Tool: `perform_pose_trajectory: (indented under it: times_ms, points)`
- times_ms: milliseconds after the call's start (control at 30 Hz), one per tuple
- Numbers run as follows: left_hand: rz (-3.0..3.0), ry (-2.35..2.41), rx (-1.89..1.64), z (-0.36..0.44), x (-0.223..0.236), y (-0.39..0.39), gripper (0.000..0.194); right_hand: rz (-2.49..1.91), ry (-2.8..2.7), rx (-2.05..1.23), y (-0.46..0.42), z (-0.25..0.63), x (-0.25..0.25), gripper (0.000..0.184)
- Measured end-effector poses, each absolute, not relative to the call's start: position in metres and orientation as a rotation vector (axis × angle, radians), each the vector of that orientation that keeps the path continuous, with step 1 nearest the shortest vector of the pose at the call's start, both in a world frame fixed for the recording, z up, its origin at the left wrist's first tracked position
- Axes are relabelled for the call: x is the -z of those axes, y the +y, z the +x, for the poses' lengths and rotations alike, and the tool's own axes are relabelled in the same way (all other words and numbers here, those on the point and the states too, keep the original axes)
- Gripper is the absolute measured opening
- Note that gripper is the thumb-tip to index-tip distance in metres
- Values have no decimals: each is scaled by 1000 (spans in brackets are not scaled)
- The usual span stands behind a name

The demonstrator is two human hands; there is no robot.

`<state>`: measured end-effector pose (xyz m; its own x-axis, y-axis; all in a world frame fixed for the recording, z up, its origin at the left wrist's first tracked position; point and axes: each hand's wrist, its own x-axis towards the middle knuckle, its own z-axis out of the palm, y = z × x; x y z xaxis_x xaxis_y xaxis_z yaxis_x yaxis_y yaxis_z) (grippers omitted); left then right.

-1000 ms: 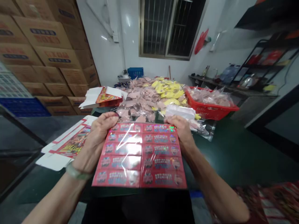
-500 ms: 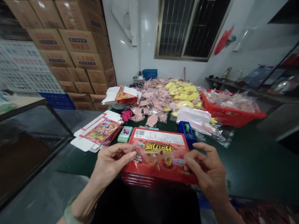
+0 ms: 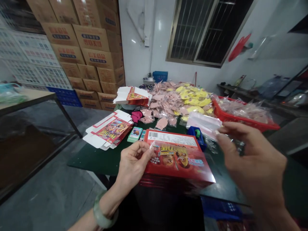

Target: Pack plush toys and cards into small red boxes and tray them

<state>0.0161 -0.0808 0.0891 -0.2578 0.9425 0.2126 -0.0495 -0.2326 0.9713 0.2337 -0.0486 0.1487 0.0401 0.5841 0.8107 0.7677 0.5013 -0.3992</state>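
Observation:
Over the near edge of the table, a red printed box (image 3: 178, 157) lies flat, with more red layers beneath it. My left hand (image 3: 134, 160) is at its left end, thumb and fingers pinched on a glinting bit of clear plastic film (image 3: 152, 146). Out to the right and closer to the camera, my right hand (image 3: 252, 163) is blurred, its thumb and forefinger pinched near each other. What they hold, if anything, I cannot make out. Just behind the box stands a blue tape dispenser (image 3: 196, 138) with a green core.
Flattened printed cartons (image 3: 110, 130) and a stack of cards (image 3: 134, 134) lie to the left. Behind are bagged pink pieces (image 3: 163, 99), bagged yellow pieces (image 3: 194, 94), clear bags (image 3: 203, 122) and a red basket (image 3: 240, 115). Brown cartons (image 3: 96, 57) are piled by the wall.
My right hand has moved right, up and nearer the camera, away from the box. The pale, wavy strip that spanned both hands no longer shows clearly. The view has shifted slightly.

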Motion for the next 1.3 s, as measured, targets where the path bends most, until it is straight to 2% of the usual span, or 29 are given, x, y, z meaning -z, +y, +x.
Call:
perform_pose_trajectory:
  times_ms: [100, 233, 300, 367, 667, 733, 867, 933, 1133, 1300]
  points:
    - [1155, 1150, -1581, 15, -93, -81, 17, -1017, -2014, -97, -54, 186, -155, 48]
    - [1034, 1079, -1589, 11, -95, -76, 21, -1026, -2102, -856, -27, 151, -132, 20]
    - [963, 1052, -1591, 8, -96, -71, 22, -975, -2011, -1170, -16, 148, -123, 25]
    - [939, 1033, -1601, 6, -97, -63, 21, -953, -1931, -1298, -12, 149, -119, 25]
    - [1008, 1117, -1820, -13, -112, -69, 12, -930, -1849, -1239, -18, 150, -105, 17]
    - [1104, 1183, -1697, -11, -119, -86, 9, -947, -1856, -1163, -18, 150, -105, 21]
    - [1250, 1123, -1131, 5, -125, -111, 14, -950, -1896, -1080, -18, 150, -111, 26]
    - [1232, 1078, -1007, 13, -123, -111, 17, -930, -1888, -1076, -19, 149, -113, 27]
    - [1049, 939, -1169, 21, -110, -98, 28, -869, -1949, -1069, -23, 152, -116, 25]
    - [832, 936, -1311, 20, -108, -100, 29, -829, -2169, -903, -30, 160, -122, 11]
